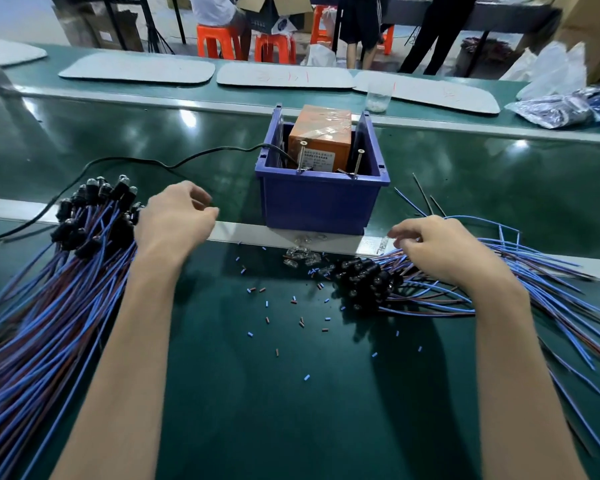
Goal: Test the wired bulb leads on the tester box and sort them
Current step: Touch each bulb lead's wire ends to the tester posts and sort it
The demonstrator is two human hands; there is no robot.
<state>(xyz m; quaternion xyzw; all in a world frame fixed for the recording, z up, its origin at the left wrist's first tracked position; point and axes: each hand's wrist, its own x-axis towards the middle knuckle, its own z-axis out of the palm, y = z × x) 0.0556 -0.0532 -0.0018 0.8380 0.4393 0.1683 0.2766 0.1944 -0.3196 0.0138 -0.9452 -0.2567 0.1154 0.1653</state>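
Observation:
An orange tester box [321, 135] sits inside a blue plastic bin [321, 202], with two upright screws at the bin's front rim. A large pile of bulb leads [66, 271] with blue and brown wires and black sockets lies at the left. A second pile of bulb leads [447, 289] spreads out at the right. My left hand [175, 220] hovers beside the left pile with loosely curled fingers and holds nothing. Over the right pile, my right hand [440, 247] reaches among the wires with bent fingers; whether it pinches a wire is hidden.
A black cable [125, 161] runs from the bin to the left edge. Loose clear bulbs [302, 254] and several cut bits of wire insulation litter the green belt. A plastic cup [378, 95], white boards and plastic bags lie beyond. People and orange stools stand behind the bench.

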